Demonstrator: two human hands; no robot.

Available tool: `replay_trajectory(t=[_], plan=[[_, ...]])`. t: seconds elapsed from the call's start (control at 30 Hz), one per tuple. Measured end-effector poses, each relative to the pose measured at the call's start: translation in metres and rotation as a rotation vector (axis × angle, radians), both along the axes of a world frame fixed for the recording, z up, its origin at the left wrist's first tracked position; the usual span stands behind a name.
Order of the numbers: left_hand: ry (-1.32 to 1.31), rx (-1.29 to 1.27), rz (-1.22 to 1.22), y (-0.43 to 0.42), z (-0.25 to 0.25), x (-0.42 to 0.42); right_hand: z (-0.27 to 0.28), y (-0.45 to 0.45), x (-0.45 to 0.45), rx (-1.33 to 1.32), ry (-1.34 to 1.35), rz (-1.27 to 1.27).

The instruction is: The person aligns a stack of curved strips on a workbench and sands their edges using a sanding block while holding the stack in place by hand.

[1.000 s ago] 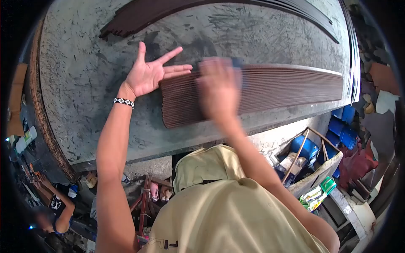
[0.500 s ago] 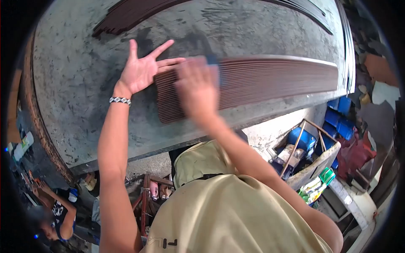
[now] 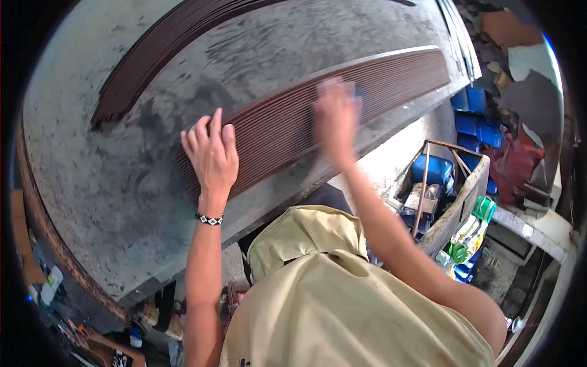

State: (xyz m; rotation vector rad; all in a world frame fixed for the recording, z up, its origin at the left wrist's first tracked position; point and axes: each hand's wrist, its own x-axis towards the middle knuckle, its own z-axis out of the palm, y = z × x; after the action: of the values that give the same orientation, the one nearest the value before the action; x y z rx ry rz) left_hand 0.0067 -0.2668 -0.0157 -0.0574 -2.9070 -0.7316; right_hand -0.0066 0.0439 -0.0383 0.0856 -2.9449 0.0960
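Note:
A long row of thin dark brown strips (image 3: pixel 275 134), lying side by side, stretches across the grey worktable. My left hand (image 3: pixel 214 159), with a black-and-white bracelet at the wrist, rests on the left end of the row with its fingers apart. Farther right, my right hand (image 3: pixel 336 119) is over the strips, smeared by motion. Its fingers look bent over something bluish that shows at their right side; what it is stays too blurred to name.
More dark brown strips (image 3: pixel 140 73) lie in a curved bundle at the table's back left. Below the table (image 3: pixel 79 202) at right stands a bin (image 3: pixel 452 208) with blue containers. Blue crates (image 3: pixel 474 116) are beyond it. Another person's arm (image 3: pixel 92 336) shows at lower left.
My left hand has turned from palm up beside the strips to palm down on their left end. My right hand has moved right along the strips. The view has shifted and tilted.

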Motion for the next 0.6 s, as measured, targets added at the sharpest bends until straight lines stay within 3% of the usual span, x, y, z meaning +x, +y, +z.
replay_trajectory(t=[0.07,0.1,0.2,0.3,0.4,0.43,0.5,0.6], plan=[[0.022,-0.089,0.061,0.019,-0.007,-0.003,0.03,-0.103,0.049,-0.267,-0.197,0.308],[0.028,-0.124,0.069,0.022,-0.006,-0.001,0.024,-0.124,0.072,-0.28,-0.246,0.453],[-0.011,-0.128,0.078,0.027,-0.004,0.001,0.027,-0.059,0.059,-0.335,-0.123,0.599],[0.004,-0.221,-0.006,0.06,-0.009,-0.011,0.045,0.063,0.009,-0.211,-0.018,0.246],[-0.009,-0.199,-0.191,0.125,-0.005,-0.047,0.027,0.203,-0.024,-0.054,0.155,-0.299],[-0.023,-0.211,-0.242,0.152,-0.003,-0.063,0.026,0.256,-0.032,-0.25,0.252,-0.405],[-0.022,-0.16,-0.316,0.212,-0.002,-0.097,0.036,0.335,-0.039,-0.407,0.451,-0.568],[-0.029,-0.106,-0.33,0.308,-0.012,-0.137,0.049,0.445,-0.06,-0.288,0.549,-0.613]])
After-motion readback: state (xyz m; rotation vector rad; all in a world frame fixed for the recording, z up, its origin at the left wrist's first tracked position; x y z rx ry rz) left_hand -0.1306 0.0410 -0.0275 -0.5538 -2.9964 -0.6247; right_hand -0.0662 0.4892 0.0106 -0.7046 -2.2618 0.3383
